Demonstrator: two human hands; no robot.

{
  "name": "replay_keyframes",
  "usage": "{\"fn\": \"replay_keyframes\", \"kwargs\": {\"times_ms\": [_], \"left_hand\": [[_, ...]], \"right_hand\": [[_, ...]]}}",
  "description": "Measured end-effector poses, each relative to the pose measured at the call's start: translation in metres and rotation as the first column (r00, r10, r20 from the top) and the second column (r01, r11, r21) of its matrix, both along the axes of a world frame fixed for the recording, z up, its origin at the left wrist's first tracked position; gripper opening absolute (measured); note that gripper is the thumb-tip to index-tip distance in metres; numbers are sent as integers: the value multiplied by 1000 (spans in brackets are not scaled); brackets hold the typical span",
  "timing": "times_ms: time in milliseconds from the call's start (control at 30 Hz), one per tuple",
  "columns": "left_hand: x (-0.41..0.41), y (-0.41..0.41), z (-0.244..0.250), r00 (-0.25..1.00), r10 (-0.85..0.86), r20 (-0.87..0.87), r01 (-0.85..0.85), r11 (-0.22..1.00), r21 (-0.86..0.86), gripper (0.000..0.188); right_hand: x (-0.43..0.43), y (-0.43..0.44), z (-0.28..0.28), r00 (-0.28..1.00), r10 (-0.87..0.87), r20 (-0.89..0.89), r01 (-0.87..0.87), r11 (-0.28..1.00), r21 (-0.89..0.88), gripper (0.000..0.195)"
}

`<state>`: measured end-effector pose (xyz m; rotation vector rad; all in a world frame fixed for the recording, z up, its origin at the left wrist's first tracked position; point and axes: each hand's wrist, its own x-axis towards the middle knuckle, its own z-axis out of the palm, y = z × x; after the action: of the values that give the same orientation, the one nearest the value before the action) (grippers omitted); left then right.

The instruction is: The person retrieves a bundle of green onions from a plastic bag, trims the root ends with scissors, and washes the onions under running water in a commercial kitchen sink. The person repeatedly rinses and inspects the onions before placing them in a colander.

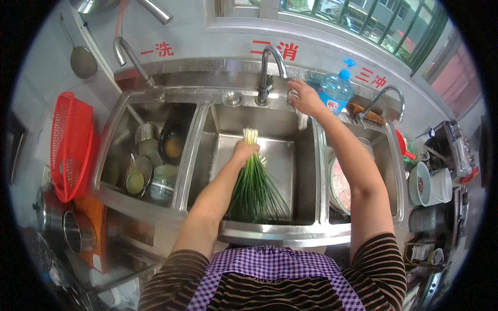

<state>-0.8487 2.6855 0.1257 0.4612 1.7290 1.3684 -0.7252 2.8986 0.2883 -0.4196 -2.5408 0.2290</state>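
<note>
My left hand is closed around a bunch of green onions near its white root end. The bunch hangs over the middle basin of a stainless steel sink, its green tips fanned towards me. My right hand is raised at the sink's back ledge, just right of the middle faucet, fingers partly spread. A whitish cloth hangs over the ledge beneath it; whether my fingers touch it I cannot tell.
Bowls and a dark pan fill the left basin. The right basin holds a basket with pale pink contents. A blue detergent bottle stands behind my right forearm. Red plastic baskets lean at left; a pale green bowl is at right.
</note>
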Motion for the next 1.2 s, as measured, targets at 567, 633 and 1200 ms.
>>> {"fn": "replay_keyframes", "kwargs": {"times_ms": [567,633,1200], "left_hand": [[9,34,-44,916,-240,321,235,970,54,25],[23,39,-37,926,-259,274,231,964,132,28],[25,19,-59,647,-306,699,59,933,354,36]], "right_hand": [[2,-70,-101,984,-153,88,153,493,-856,53],[9,-91,-129,972,-235,28,56,115,-992,82],[56,-122,-169,924,-349,154,-17,-442,-897,59]]}}
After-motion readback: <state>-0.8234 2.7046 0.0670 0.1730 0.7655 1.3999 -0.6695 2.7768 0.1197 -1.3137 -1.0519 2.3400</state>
